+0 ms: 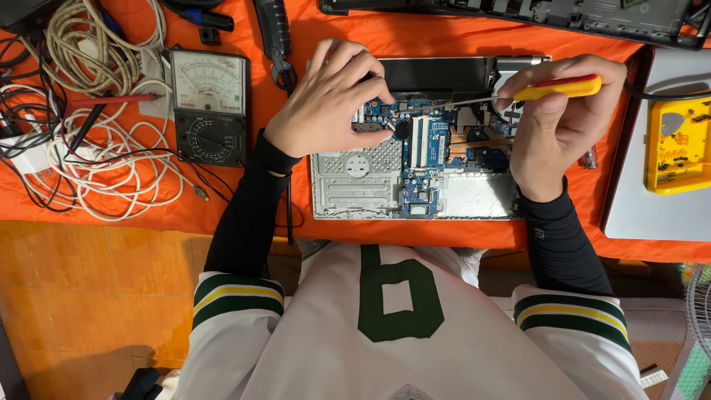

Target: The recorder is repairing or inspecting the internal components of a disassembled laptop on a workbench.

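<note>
An opened laptop base (348,185) lies on the orange cloth, its blue circuit board (433,144) exposed. My left hand (329,96) rests on the board's upper left, fingers curled down onto it; whether they pinch anything is hidden. My right hand (555,122) grips a screwdriver with a yellow and red handle (563,87). Its thin shaft (452,104) runs leftward, with the tip near my left fingertips over the board.
A black analog multimeter (209,104) sits left of the laptop amid tangled white and black cables (96,159). A yellow meter (678,144) lies on a grey closed laptop (652,215) at right. Another black device (592,18) lies along the top edge.
</note>
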